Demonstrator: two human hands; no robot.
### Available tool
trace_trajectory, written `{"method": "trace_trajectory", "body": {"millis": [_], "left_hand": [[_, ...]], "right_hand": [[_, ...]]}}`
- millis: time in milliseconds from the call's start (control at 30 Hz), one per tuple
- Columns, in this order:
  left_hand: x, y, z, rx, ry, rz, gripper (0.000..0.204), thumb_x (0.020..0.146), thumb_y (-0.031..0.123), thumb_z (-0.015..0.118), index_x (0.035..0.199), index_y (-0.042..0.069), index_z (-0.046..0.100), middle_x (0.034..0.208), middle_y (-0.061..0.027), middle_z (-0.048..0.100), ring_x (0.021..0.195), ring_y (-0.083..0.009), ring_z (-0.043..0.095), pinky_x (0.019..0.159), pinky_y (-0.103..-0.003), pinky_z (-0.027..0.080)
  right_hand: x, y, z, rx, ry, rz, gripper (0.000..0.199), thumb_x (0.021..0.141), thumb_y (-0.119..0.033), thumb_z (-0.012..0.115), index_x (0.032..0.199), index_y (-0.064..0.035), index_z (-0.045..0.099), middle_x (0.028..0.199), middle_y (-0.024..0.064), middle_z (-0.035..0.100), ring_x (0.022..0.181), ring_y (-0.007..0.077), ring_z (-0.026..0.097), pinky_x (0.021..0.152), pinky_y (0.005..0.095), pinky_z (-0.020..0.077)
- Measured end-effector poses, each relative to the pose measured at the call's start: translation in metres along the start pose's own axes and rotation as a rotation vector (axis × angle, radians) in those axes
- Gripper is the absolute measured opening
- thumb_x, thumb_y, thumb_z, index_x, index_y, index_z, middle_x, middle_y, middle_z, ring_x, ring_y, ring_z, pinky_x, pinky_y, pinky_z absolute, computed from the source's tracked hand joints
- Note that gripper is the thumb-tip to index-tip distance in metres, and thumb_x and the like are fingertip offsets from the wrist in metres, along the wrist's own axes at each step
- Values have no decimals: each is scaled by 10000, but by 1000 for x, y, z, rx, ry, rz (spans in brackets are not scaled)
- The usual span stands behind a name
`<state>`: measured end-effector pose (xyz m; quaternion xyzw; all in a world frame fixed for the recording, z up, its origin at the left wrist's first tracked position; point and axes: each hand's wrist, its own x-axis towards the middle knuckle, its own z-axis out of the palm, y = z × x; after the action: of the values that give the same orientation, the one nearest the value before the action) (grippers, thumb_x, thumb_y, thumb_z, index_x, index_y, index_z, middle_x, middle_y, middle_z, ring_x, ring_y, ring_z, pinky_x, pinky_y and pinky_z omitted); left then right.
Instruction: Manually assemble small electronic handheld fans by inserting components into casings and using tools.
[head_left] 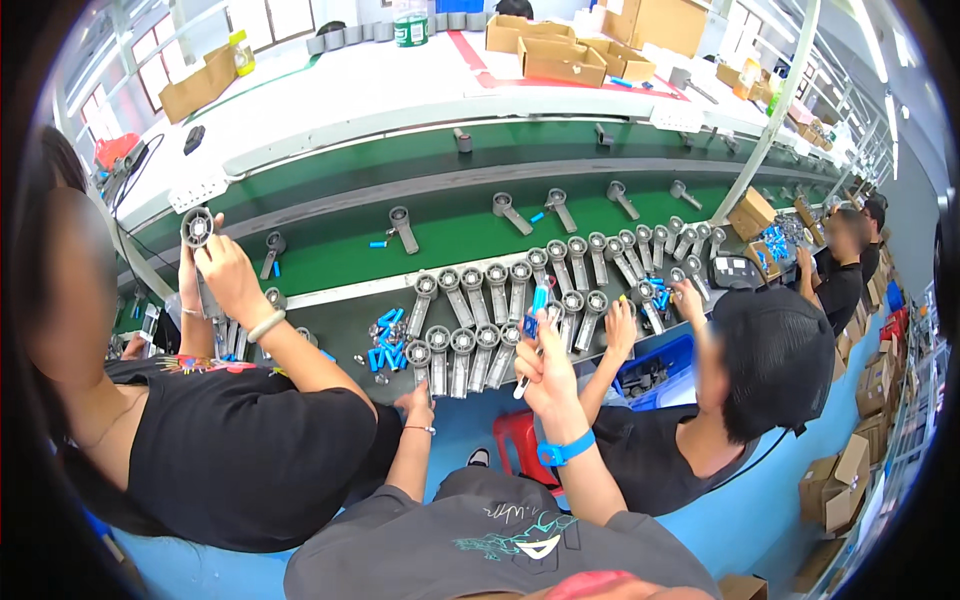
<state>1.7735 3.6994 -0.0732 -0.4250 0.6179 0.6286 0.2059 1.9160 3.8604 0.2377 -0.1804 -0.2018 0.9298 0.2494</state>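
My left hand [415, 402] is closed round the lower handle of a grey handheld fan [419, 356], at the near left corner of the rows. My right hand [550, 370], with a blue band at the wrist, is raised in front of the rows, fingers pinched on a slim blue object [530, 326]. A pale, thin end sticks out below that hand; fingers hide the middle, so its exact kind is unclear. Grey fans with round heads and open handles [497, 290] lie in two rows on the dark bench. Blue battery cells [388, 345] are heaped beside my left hand.
At left, a co-worker lifts a fan [198, 228]. A capped co-worker [770, 360] works close on my right, beside a blue bin [655, 372]. Beyond the bench, a green conveyor belt [450, 225] carries spaced fans. Cardboard boxes [562, 60] stand on the white table behind.
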Motion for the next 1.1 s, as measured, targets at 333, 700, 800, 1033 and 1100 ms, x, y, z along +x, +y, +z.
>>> {"method": "trace_trajectory", "body": {"millis": [333, 700, 800, 1033, 1100], "left_hand": [[-10, -37, -54, 669, 546, 609, 513, 892, 445, 606, 1249, 99, 479, 1153, -162, 582, 975, -296, 601, 774, -426, 509], [-286, 102, 46, 367, -1301, 422, 303, 918, 147, 651, 1152, -26, 564, 1024, -73, 657, 925, -135, 640, 743, -234, 515], [-280, 112, 92, 340, -1452, 327, 219, 928, 126, 624, 1073, -37, 601, 875, -69, 673, 776, -132, 651, 704, -250, 521], [-327, 232, 205, 490, -1292, 1217, 173, 877, 92, 661, 1019, -4, 679, 875, -67, 697, 772, -107, 641, 688, -249, 506], [-342, 299, 224, 247, -1038, 1711, 197, 773, -12, 676, 969, 14, 677, 915, -124, 682, 845, -262, 651, 776, -329, 511]], "right_hand": [[-19, 9, -56, -234, 237, -90, 167, 950, -154, 603, 1087, -122, 513, 701, -59, 457, 453, 22, 319, 391, 205, 224], [4, 5, -26, -830, 441, -579, 237, 848, -101, 715, 1017, 12, 592, 870, 39, 630, 775, 79, 567, 676, 224, 464], [31, -15, -45, -665, 462, -666, 215, 870, -77, 681, 1031, 13, 571, 912, 57, 636, 779, 86, 574, 698, 229, 465], [61, -61, -78, -704, 746, -642, 178, 901, -72, 615, 1052, -7, 548, 888, 54, 664, 653, 61, 547, 538, 184, 383], [80, -59, -63, -818, 756, -627, 175, 901, -87, 617, 1044, -5, 558, 877, 43, 646, 668, 64, 539, 558, 191, 385]]}}
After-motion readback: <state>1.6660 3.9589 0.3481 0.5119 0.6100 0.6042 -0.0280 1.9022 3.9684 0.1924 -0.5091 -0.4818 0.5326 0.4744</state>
